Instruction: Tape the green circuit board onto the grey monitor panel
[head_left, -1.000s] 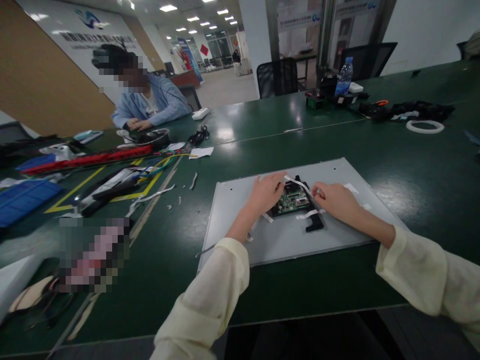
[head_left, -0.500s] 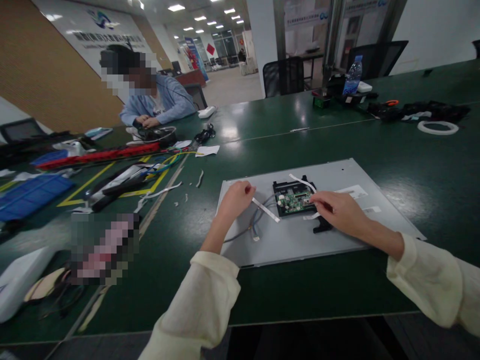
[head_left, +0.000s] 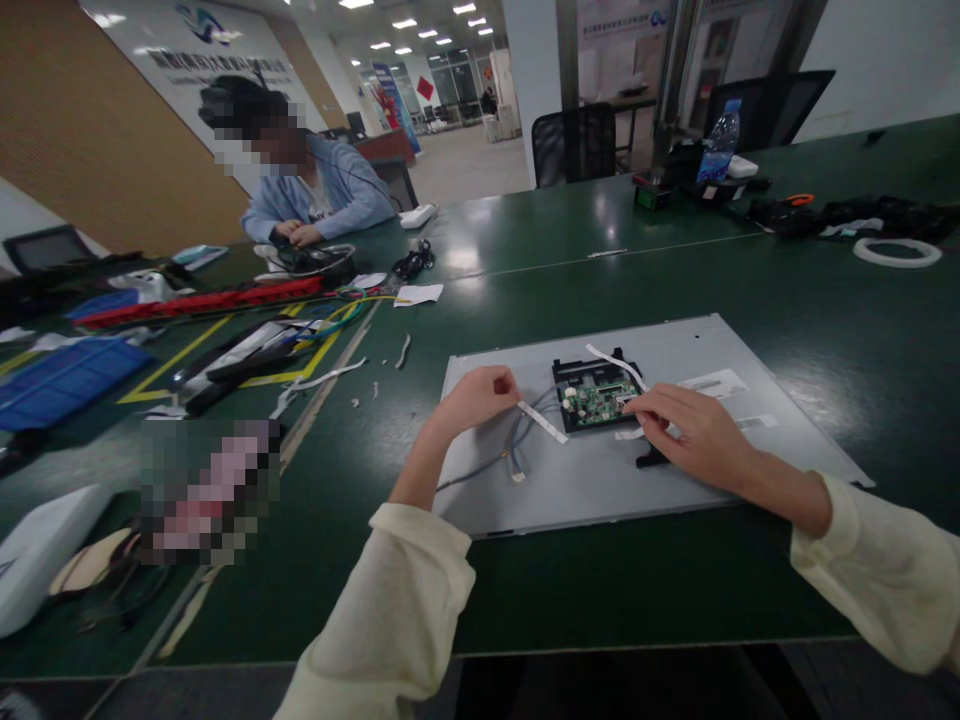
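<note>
A flat grey metal panel (head_left: 577, 490) lies on the green table, bearing a green circuit board (head_left: 600, 403) in a black frame (head_left: 577, 370). Over the panel's left part, my left hand (head_left: 480, 397) is closed in a pinch at the upper end of a white strip (head_left: 544, 422), which slants down toward the board. Bundled grey cables (head_left: 513, 448) lie below that hand. At the board's right edge, my right hand (head_left: 694, 435) has thumb and fingertips together; what is between them is too small to make out. A curved white ribbon (head_left: 611, 360) crosses the frame above those fingertips.
Left on the table are a blue basket (head_left: 71, 380), a red bar (head_left: 202, 303), cables and white scraps (head_left: 403, 352). A person (head_left: 315, 190) sits across the table. At the back right stand a water bottle (head_left: 718, 145) and a white ring (head_left: 896, 252).
The camera view has shifted slightly, so the panel and board appear a little farther right. Both hands keep nearly the same places over the panel, and the left still pinches the white strip.
</note>
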